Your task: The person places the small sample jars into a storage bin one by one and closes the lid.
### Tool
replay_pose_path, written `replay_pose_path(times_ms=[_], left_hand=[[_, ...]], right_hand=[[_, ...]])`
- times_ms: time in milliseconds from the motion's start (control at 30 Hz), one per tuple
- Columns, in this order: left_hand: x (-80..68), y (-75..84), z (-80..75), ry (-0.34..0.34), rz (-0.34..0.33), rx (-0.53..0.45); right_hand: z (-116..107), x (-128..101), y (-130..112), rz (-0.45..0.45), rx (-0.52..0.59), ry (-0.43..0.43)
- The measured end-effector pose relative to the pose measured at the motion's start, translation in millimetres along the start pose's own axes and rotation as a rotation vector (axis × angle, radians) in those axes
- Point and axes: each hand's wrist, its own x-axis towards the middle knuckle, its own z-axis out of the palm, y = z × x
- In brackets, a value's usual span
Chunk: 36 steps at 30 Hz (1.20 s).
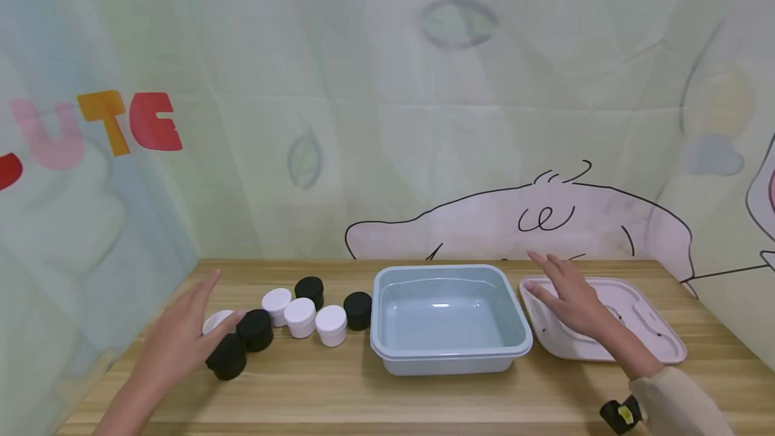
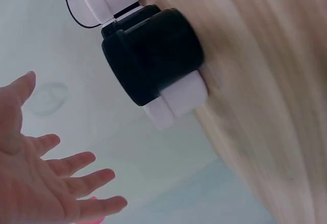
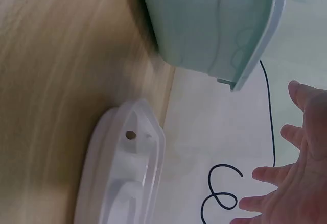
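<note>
Meanwhile, left hand (image 1: 181, 342) (fingers spread) nears jars (image 1: 254, 330); right hand (image 1: 575, 301), spread, seemingly over lid (image 1: 654, 328).

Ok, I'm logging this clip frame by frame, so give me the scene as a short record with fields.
left hand: left hand open, fingers straight, by the black jar
right hand: right hand open, over the pale lid; contact unclear
jars: four black, four white jars, clustered left of the tub
tub: blue-grey tub, empty, mid-table
surface: wooden table
</note>
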Motion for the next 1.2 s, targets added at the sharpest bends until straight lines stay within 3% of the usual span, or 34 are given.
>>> replay_pose_path(times_ms=[133, 467, 600, 733, 867, 1000, 1200], left_hand=[[-8.1, -5.1, -0.4, -0.020, -0.021, -0.092], [-17.2, -10.2, -8.6, -0.258, -0.251, -0.185], [-20.3, -15.9, -7.8, -0.298, -0.308, -0.207], [-25.0, -20.3, -4.2, -0.288, -0.299, -0.183], [-27.7, -23.6, -0.2, -0.336, -0.294, -0.165], [-28.6, -24.5, 4.0, -0.398, -0.294, -0.174], [-27.7, -21.7, 7.3, -0.416, -0.284, -0.182]], right_hand=[[6.2, -1.4, 1.2, -0.017, 0.107, -0.025], [20.0, -2.8, 2.1, 0.040, 0.278, -0.134], [24.0, -3.3, 3.4, 0.083, 0.340, -0.198], [28.1, -3.1, 5.3, 0.062, 0.421, -0.230], [31.0, -3.1, 6.4, 0.042, 0.478, -0.249], [31.8, -3.3, 6.5, 0.046, 0.497, -0.248], [32.1, -2.7, 6.3, 0.033, 0.483, -0.238]])
